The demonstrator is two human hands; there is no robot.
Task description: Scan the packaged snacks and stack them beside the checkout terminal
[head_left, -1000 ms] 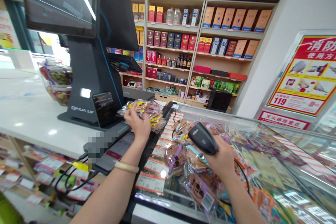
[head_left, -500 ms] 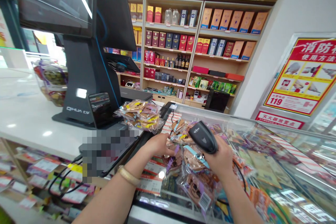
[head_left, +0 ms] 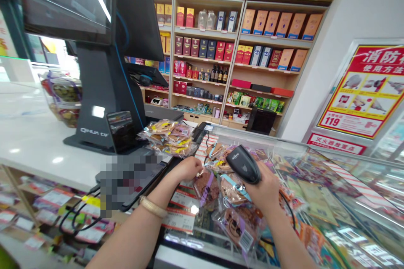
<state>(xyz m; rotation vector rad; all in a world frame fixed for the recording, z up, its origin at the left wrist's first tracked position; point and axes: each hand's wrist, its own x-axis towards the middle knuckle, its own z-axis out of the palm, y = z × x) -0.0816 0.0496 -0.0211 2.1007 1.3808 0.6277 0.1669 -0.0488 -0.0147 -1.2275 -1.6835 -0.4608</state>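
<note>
My right hand (head_left: 267, 187) is wrapped around a black handheld barcode scanner (head_left: 243, 164), held above several clear snack packets on the glass case. My left hand (head_left: 188, 169) has its fingers curled together at the upper left corner of a purple-labelled snack packet (head_left: 207, 189); the fingertips are partly hidden. Beside it lies a blue-labelled packet (head_left: 232, 189), below the scanner. Nearer to me, another purple-labelled packet (head_left: 235, 229) shows its barcode. Several more packets (head_left: 217, 155) lie behind.
A pile of similar packets (head_left: 170, 136) sits left of the case, beside the black checkout terminal (head_left: 101, 92). A phone-like device (head_left: 142, 185) with cables lies on the white counter (head_left: 63, 168). Beneath the glass case (head_left: 315, 168) are colourful packages. Stocked shelves (head_left: 208, 33) stand behind.
My left hand has drawn back slightly up and left, its fingers curling in, so more of the purple-labelled packet shows. The scanner and right hand have barely moved.
</note>
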